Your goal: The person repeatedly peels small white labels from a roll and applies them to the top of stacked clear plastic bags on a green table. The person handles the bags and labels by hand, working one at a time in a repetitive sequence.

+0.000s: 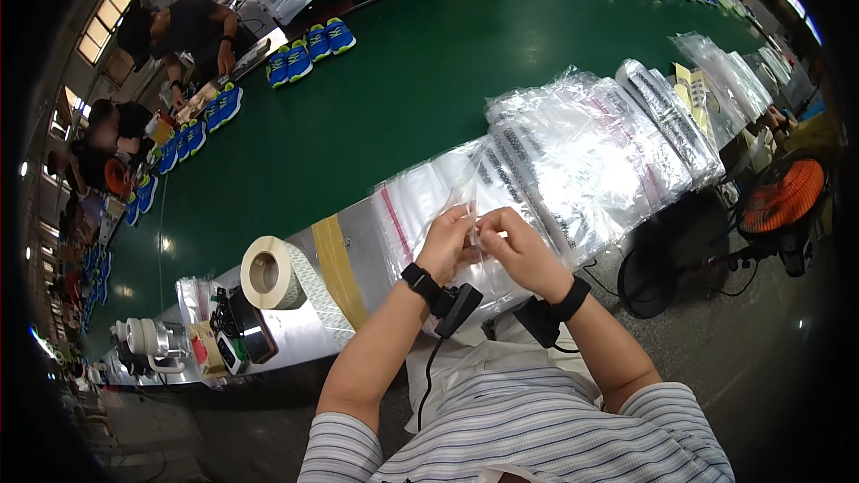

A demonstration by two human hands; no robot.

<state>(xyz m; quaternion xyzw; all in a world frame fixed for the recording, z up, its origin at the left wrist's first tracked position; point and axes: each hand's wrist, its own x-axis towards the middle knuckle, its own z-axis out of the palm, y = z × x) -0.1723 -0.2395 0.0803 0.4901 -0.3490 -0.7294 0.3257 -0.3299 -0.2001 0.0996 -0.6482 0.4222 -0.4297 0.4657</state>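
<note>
My left hand (447, 243) pinches the edge of a clear plastic bag (464, 190) that stands up between my fingers. Close beside it, my right hand (523, 252) is closed, thumb against fingers, at the same bag; its exact grip is partly hidden. Beneath both hands lie flat clear bags (407, 197), one with a pink strip. To their right spreads a larger heap of shiny clear bags (573, 152) with dark printing. On the left of the bench a roll of white labels (267, 274) stands with its strip trailing toward me.
A green conveyor belt (403, 63) runs beyond the bench, carrying blue shoes (288, 64). Brown tape (338, 264) crosses the metal bench top. A phone (253, 326) and clear jug (161, 340) sit at left. At right stands an orange fan (783, 199). Co-workers (201, 31) work across the belt.
</note>
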